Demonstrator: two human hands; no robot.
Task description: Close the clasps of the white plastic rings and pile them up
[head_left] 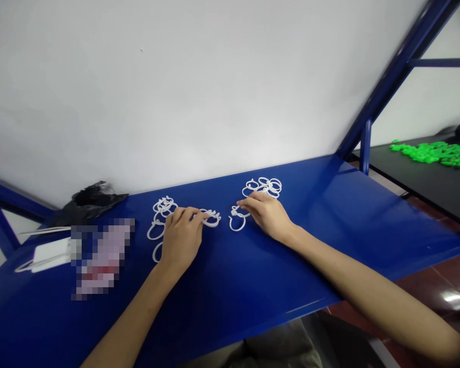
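White plastic open rings with small hooked ends, like curtain rings, lie on the blue tabletop. My left hand is closed, thumb and fingers pinching a small stack of white rings. Loose white rings lie left of that hand, some partly hidden beneath it. My right hand has its fingertips pressed together on a white ring. Touching or overlapping it is another white ring, just left of those fingertips. A cluster of white rings lies behind my right hand.
At the left are a crumpled black plastic bag, a white box with a cable and a blurred-out pinkish item. Blue metal posts frame the table. Bright green pieces cover part of a black table at right.
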